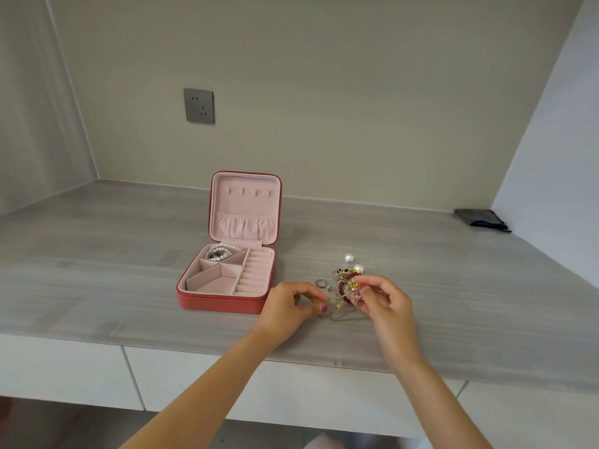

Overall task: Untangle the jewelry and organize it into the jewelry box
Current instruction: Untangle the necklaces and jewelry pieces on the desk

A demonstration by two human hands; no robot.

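Over on the left stands the jewelry box, coral outside and pink inside, its lid propped upright and its tray open to the room; a pearl strand already lies coiled in the back-left compartment, while the angled front sections and the ring rolls along the right side look bare. Just beside the box's front right corner comes the left hand, fingers curled, thumb and forefinger pinched together low over the table; that grip looks closed on a fine chain, though the strand is too thin to be sure exactly where it is held. A little farther right, a loose ring lies on the table by itself, apart from both hands. Then the tangle: dark red beads, gold bits and two white pearl heads at the far side, bunched in a heap that runs roughly away from the person. The right hand is the nearer one to it, raised slightly, fingertips closed on a small gold piece at the heap's near right edge. What matters for the coming move, I'd judge, is that the two grips sit on opposite sides of the knot, so drawing them apart sideways should tease the chain loose, with the box waiting to the left.
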